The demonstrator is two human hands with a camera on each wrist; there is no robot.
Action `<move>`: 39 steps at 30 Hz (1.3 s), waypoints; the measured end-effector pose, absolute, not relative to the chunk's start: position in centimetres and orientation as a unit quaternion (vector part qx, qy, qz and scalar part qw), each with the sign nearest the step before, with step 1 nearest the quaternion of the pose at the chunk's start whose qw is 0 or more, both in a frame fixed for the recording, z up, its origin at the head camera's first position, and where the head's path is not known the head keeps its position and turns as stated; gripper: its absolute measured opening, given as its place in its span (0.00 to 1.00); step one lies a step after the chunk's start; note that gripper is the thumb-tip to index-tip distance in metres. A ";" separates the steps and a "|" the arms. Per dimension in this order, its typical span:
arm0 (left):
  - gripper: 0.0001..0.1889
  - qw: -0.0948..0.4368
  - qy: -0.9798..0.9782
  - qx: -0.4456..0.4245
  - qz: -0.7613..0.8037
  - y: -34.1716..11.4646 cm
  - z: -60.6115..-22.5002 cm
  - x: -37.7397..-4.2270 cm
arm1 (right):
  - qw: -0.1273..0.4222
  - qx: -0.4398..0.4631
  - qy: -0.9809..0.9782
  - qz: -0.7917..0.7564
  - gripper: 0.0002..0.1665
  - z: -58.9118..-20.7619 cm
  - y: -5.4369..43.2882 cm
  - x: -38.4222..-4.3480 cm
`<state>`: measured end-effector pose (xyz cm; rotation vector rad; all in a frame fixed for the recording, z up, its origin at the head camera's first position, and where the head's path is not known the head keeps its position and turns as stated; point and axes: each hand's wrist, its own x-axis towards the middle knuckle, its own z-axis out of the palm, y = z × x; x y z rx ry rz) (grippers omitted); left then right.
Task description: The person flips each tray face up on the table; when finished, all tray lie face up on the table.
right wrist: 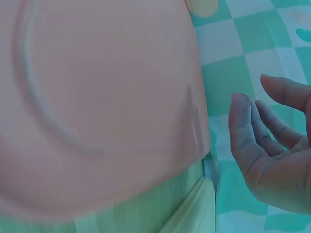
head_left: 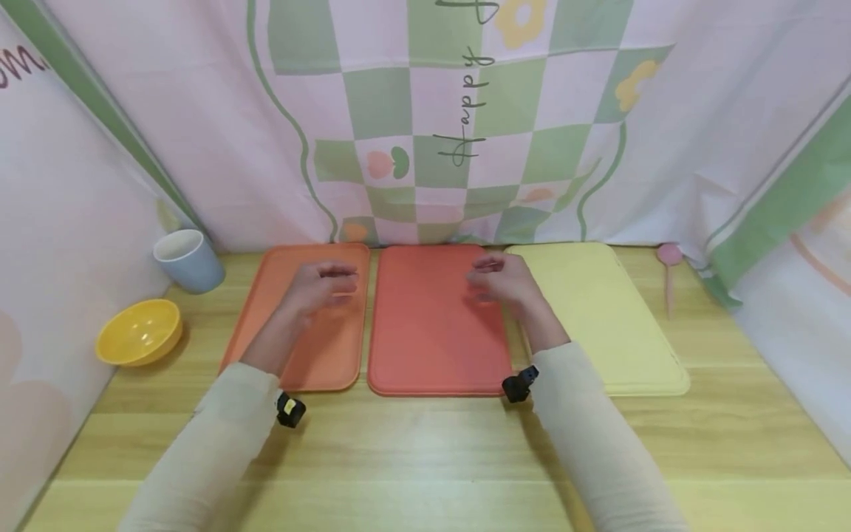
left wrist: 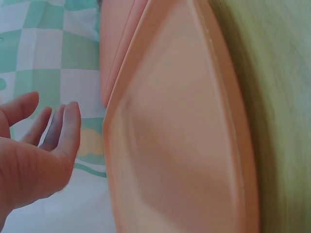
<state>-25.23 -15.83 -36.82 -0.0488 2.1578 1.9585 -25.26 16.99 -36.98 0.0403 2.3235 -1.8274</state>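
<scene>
Three rectangular trays lie in a row on the wooden table: an orange tray (head_left: 319, 347), a red tray (head_left: 435, 332) and a yellow tray (head_left: 592, 310). My left hand (head_left: 322, 287) hovers over the orange tray, its fingers loosely bent with nothing between them. Over the right edge of the red tray is my right hand (head_left: 501, 281), likewise holding nothing. In the left wrist view the thumb and fingers of the left hand (left wrist: 41, 150) stand apart. The right wrist view shows the right hand (right wrist: 277, 145) with relaxed, slightly bent fingers beside the red tray (right wrist: 112, 87).
At the left stand a blue-grey cup (head_left: 193, 262) and a yellow bowl (head_left: 139, 332). A pink spoon (head_left: 669, 270) lies right of the yellow tray. A checkered curtain (head_left: 439, 133) hangs right behind the trays. Wood tabletop (head_left: 399, 458) extends in front of them.
</scene>
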 end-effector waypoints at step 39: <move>0.24 0.165 0.740 -0.025 0.651 -12.7 -37.7 -25.9 | 0.104 0.054 0.793 -0.597 0.31 -38.4 22.0 -25.3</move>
